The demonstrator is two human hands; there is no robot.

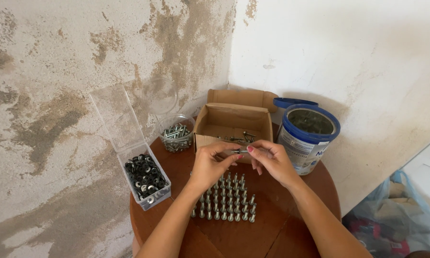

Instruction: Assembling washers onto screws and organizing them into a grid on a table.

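My left hand [210, 165] and my right hand [272, 162] meet above the round brown table [291, 210], both pinching one small metal screw [239, 151] between their fingertips. Below them, several screws [227, 200] stand upright in neat rows on the tabletop. Just behind my hands is an open cardboard box [234, 125] with a few loose screws inside. A clear plastic box of black washers [145, 177], lid raised, sits at the left.
A clear round tub of screws [176, 134] stands behind the washer box, against the stained wall. A blue-rimmed tin can [306, 136] is at the right, its lid behind it. Plastic bags [396, 220] lie on the floor to the right.
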